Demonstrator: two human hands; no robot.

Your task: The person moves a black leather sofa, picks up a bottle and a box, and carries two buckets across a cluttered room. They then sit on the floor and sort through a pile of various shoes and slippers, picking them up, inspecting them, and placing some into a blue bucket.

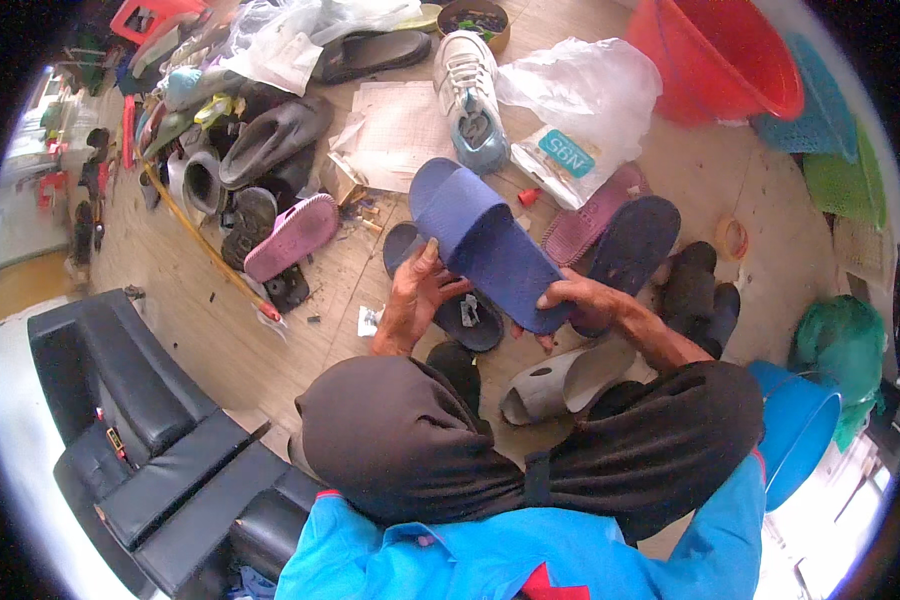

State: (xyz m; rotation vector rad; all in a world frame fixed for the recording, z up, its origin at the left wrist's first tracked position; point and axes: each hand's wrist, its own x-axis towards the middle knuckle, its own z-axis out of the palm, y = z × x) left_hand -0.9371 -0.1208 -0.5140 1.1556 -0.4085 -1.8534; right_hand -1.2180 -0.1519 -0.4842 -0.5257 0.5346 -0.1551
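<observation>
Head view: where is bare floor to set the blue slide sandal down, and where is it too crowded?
Bare floor lies left of the left hand, between the yellow stick and the black seat. Another patch sits beyond the black shoes, below the red basin. Under the blue slide sandal and right hand, footwear crowds it.

A slide sandal point(485, 240) sits between the left hand point(415, 295) and right hand point(580, 295), above the floor point(220, 330); a sneaker point(470, 95) lies behind it, a tub point(715, 55) far right.
</observation>
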